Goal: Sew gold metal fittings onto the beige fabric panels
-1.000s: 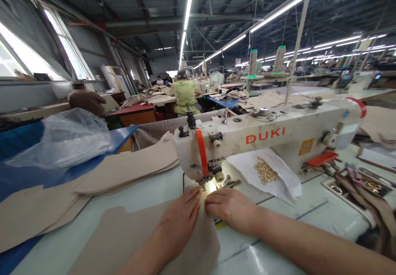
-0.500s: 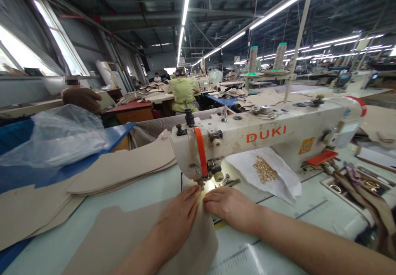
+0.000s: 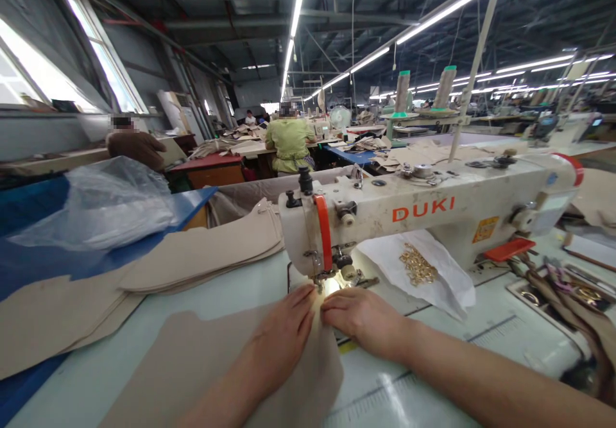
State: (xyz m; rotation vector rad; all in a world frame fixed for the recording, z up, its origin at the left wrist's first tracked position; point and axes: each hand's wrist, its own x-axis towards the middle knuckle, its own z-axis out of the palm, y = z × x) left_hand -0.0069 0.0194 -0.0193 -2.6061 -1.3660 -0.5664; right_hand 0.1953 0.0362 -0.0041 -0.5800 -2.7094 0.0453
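Observation:
A beige fabric panel (image 3: 192,357) lies on the pale table under the head of a white sewing machine (image 3: 308,235) marked DUKI. Flat on this panel rests my left hand (image 3: 279,332), its fingers stretched towards the lit needle area and close together. On the other side, my right hand (image 3: 359,319) has its fingers bent and closed at the panel's right edge, just in front of the presser foot (image 3: 319,282). The fingertips of both hands almost meet there. The needle itself is too small to make out.
Left of the machine is a stack of beige panels (image 3: 206,248), with a clear plastic bag (image 3: 115,203) behind. Gold metal rings (image 3: 418,264) lie on white paper (image 3: 450,287). A tray (image 3: 529,316) with straps and scissors is at right. Other people sit farther back.
The camera view has turned slightly left, so everything sits a little farther right. Both hands stay at the presser foot, and the panel shows little visible movement.

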